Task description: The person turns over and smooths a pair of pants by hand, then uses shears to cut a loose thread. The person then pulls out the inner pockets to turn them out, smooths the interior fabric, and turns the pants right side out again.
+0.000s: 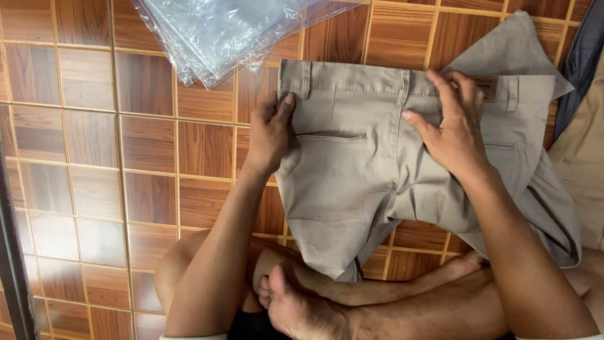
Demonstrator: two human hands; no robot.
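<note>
A pair of beige trousers (358, 176) lies partly folded on a brown tiled floor, waistband at the far side, back pocket slit showing. My left hand (270, 135) grips the trousers' left edge near the waistband, thumb on top of the cloth. My right hand (453, 126) rests flat on the cloth to the right of the middle belt loop, fingers spread, close to a small brown patch at the waistband. The lower part of the trousers hangs over my crossed legs.
A stack of clear plastic bags (220, 31) lies on the floor just beyond the waistband, at the upper middle. My bare legs and a foot (296, 302) are crossed at the bottom. More beige and dark cloth (585, 126) lies at the right edge. A dark bar runs along the left edge.
</note>
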